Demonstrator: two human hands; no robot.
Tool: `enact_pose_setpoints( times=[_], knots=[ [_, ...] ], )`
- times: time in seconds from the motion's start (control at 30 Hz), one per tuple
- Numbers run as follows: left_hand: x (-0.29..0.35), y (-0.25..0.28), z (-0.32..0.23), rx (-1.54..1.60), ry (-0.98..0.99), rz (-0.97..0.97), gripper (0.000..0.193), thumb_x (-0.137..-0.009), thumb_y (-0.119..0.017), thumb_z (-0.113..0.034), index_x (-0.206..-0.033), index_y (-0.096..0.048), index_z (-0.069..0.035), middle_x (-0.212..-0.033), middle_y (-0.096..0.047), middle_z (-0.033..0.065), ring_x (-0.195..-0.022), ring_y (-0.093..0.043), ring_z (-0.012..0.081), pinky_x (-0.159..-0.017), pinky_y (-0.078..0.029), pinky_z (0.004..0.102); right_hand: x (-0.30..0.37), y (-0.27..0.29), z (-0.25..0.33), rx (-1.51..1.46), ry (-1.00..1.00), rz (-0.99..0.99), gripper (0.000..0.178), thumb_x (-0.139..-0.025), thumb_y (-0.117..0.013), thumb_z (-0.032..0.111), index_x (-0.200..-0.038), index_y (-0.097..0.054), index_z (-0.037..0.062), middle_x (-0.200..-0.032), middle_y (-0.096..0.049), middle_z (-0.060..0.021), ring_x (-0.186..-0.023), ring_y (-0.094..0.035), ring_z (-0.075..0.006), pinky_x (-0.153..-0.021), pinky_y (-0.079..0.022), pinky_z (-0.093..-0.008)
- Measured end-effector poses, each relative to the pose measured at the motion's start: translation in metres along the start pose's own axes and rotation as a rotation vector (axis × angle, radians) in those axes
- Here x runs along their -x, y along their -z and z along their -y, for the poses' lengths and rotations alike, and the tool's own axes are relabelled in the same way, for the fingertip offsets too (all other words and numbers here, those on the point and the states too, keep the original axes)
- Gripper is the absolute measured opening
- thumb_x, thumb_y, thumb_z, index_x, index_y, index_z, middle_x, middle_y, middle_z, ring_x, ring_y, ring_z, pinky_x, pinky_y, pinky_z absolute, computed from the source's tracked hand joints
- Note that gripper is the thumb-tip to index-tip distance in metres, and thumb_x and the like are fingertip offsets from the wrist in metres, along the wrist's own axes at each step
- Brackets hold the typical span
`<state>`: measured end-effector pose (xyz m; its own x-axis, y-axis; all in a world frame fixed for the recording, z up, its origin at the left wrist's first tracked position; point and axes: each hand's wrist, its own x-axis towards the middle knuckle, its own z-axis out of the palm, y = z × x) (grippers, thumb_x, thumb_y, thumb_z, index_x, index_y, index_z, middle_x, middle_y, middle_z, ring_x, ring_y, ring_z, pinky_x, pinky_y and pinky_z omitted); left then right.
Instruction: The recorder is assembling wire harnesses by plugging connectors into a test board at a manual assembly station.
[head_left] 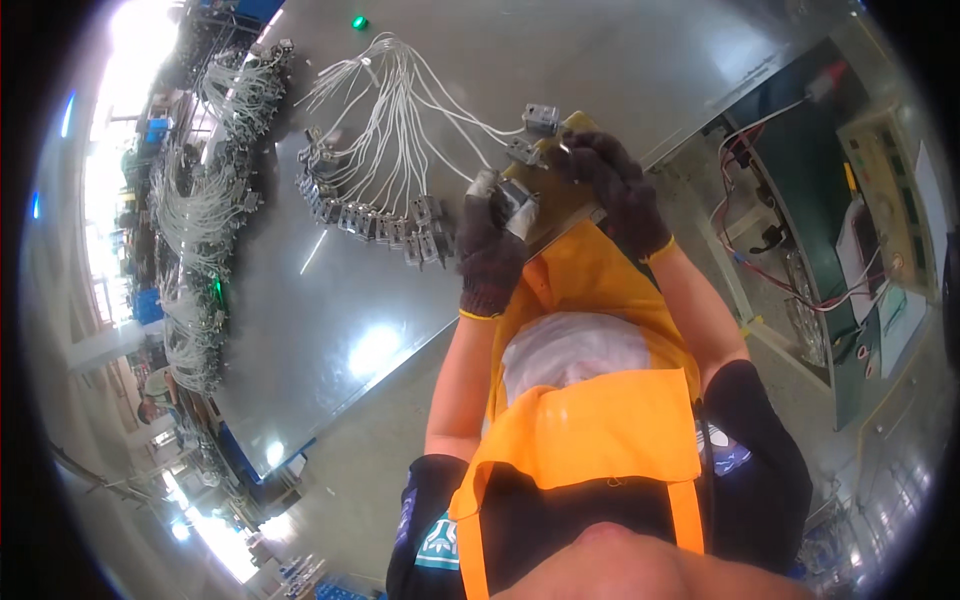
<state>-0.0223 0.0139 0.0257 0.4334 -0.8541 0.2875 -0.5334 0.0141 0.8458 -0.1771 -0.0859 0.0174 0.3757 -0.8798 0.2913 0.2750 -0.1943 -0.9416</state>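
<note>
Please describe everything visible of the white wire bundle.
The white wire bundle lies on a shiny grey table. Its thin, plastic-looking strands gather at the far end, then fan out toward the person, many reaching small silvery metal blocks in a curved row. A few strands run rightward; one leads to the gloved left hand, where its end is unclear.

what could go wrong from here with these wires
The white wires bunch together, so a tug by the left hand on its metal block might drag the other blocks. That hand is also near the edge of the table, so a slipped block might fall.
</note>
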Motion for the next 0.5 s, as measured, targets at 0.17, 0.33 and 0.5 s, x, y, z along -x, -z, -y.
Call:
enact_pose_setpoints(
  times=[0.17,0.33,0.5],
  knots=[
    [-0.010,0.003,-0.007,-0.325,-0.197,0.096,0.054,-0.075,-0.077,-0.011,-0.123,-0.054,-0.001,-0.097,-0.063,0.0162,-0.086,-0.062,0.0305,-0.075,-0.050,0.0409,0.040,0.006,0.020,-0.187,-0.665,0.041,0.024,-0.097,-0.055,0.009,-0.120,-0.060,0.0031,-0.100,-0.067,-0.0071,-0.080,-0.065,-0.0111,-0.072,-0.053,-0.0238],
    [-0.008,0.008,0.014,-0.106,-0.018,0.164,0.054,-0.077,-0.076,-0.013,-0.125,-0.055,-0.001,-0.099,-0.064,0.0172,-0.087,-0.063,0.0315,-0.077,-0.050,0.0406,0.063,-0.021,0.017,0.086,-0.414,0.108,0.023,-0.097,-0.055,0.008,-0.120,-0.061,0.0049,-0.090,-0.069,-0.0071,-0.070,-0.064,-0.0085,-0.061,-0.053,-0.0231],
    [-0.008,-0.002,0.011,0.183,0.272,0.178,0.056,-0.084,-0.069,-0.005,-0.135,-0.047,-0.001,-0.109,-0.062,0.0095,-0.096,-0.060,0.0165,-0.085,-0.051,0.0315,0.065,-0.030,-0.008,0.097,-0.124,0.115,0.027,-0.096,-0.057,0.008,-0.122,-0.060,0.0049,-0.089,-0.069,-0.0088,-0.069,-0.065,-0.0106,-0.059,-0.053,-0.0248]
  ],
)
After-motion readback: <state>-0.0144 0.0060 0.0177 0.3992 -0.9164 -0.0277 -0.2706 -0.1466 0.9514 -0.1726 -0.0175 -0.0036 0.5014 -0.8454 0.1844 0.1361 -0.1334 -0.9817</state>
